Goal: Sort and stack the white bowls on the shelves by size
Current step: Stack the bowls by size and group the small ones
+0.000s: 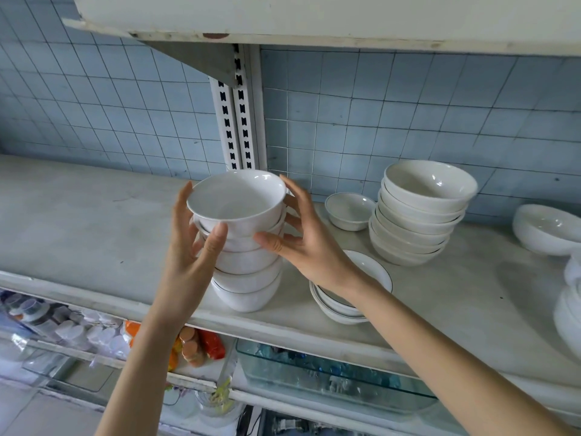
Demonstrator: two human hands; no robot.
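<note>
A stack of several deep white bowls (pixel 248 278) stands near the front edge of the white shelf (pixel 94 221). Its top bowl (pixel 235 199) sits slightly tilted. My left hand (pixel 191 243) cups the upper bowls from the left, thumb on the front. My right hand (pixel 301 234) cups them from the right, fingers spread round the back. To the right lie a low stack of shallow rimmed bowls (pixel 342 306), one small bowl (pixel 349 210) and a tall stack of wide bowls (pixel 418 215).
More white bowls (pixel 547 229) and another stack (pixel 570 306) sit at the far right. Blue tiled wall (pixel 408 105) behind, with a slotted upright (pixel 234 121). An upper shelf (pixel 314 23) hangs overhead. A lower shelf holds jars (pixel 191 344) and a glass dish (pixel 330 379).
</note>
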